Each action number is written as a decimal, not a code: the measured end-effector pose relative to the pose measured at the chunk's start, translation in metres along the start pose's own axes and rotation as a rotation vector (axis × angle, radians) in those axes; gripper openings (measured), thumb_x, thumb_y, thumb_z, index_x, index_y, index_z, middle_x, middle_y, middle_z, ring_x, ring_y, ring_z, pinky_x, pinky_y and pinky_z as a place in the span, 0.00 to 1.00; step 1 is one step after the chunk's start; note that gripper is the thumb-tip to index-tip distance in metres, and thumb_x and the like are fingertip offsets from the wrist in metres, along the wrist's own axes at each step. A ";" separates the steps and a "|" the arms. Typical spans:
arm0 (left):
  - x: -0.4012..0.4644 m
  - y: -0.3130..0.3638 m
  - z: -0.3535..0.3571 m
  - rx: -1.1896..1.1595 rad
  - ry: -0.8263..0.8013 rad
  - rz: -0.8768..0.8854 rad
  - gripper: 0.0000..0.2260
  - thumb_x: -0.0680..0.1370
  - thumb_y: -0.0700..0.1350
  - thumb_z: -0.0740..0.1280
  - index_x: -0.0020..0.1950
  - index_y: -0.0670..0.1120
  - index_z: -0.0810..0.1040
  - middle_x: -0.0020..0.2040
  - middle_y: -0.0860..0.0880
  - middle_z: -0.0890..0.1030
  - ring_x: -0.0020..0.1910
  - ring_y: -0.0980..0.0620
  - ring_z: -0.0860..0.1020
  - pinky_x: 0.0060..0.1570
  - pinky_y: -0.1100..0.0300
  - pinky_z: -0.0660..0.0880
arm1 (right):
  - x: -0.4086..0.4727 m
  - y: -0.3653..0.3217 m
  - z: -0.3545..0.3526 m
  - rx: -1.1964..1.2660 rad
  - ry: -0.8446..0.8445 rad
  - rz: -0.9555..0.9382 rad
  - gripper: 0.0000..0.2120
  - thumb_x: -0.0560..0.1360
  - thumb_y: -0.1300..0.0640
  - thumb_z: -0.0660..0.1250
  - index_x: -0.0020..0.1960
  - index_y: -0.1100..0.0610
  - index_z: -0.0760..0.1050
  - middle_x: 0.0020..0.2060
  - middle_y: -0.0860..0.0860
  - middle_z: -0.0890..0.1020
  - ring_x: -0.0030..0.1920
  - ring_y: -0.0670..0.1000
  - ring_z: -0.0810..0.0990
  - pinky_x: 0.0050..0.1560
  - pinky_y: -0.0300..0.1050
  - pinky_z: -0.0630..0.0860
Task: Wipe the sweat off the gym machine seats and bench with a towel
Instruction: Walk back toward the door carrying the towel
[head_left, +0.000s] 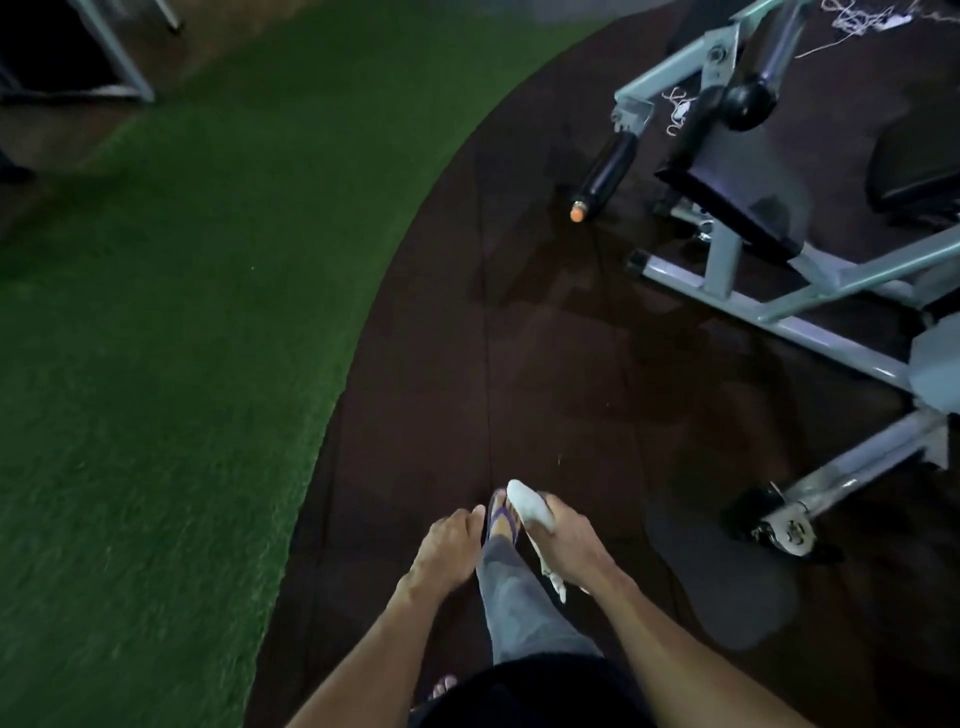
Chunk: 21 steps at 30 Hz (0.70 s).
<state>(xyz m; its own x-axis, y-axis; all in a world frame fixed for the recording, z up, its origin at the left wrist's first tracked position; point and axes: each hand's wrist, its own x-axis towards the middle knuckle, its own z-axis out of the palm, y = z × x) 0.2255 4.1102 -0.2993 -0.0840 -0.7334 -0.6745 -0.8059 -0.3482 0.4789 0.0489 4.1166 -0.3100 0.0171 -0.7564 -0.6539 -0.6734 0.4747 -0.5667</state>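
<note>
My right hand (563, 540) is closed around a white towel (527, 506), bunched so that one end sticks out past my fingers and a strip hangs below my wrist. My left hand (449, 543) hangs beside it, fingers curled loosely and holding nothing. Both hands are low in the view, above my legs and sandalled foot. A grey-framed gym machine (810, 312) stands at the upper right, with a black padded seat (727, 213) well ahead of my hands. A second black pad (914, 171) shows at the right edge.
Dark rubber flooring (519, 364) runs ahead of me, with wet-looking patches. Green artificial turf (182, 312) covers the left side. A black roller pad with an orange end cap (605, 176) juts from the machine. A metal frame (119, 67) stands at the top left.
</note>
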 end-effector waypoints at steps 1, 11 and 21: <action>0.026 0.011 -0.014 -0.009 0.003 -0.013 0.21 0.86 0.51 0.50 0.61 0.37 0.75 0.60 0.39 0.80 0.63 0.39 0.76 0.64 0.50 0.70 | 0.024 -0.010 -0.015 0.007 0.003 -0.009 0.21 0.79 0.45 0.60 0.69 0.51 0.70 0.52 0.48 0.81 0.49 0.50 0.80 0.44 0.43 0.73; 0.243 0.153 -0.157 -0.135 0.044 -0.049 0.21 0.85 0.53 0.52 0.54 0.37 0.76 0.56 0.38 0.82 0.59 0.39 0.78 0.60 0.51 0.71 | 0.234 -0.123 -0.175 -0.077 0.038 0.020 0.20 0.82 0.52 0.61 0.73 0.53 0.66 0.61 0.56 0.81 0.56 0.58 0.82 0.56 0.51 0.79; 0.482 0.253 -0.327 -0.158 0.001 -0.073 0.23 0.85 0.55 0.51 0.62 0.39 0.76 0.61 0.39 0.80 0.61 0.40 0.78 0.67 0.47 0.72 | 0.463 -0.249 -0.306 0.014 0.045 0.036 0.19 0.81 0.51 0.60 0.71 0.48 0.68 0.47 0.48 0.84 0.38 0.47 0.84 0.40 0.44 0.82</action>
<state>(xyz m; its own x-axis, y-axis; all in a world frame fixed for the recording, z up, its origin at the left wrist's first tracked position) 0.1725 3.4780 -0.3199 -0.0281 -0.7030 -0.7106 -0.7074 -0.4882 0.5110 -0.0022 3.5109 -0.3182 -0.0399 -0.7582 -0.6508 -0.6627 0.5076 -0.5507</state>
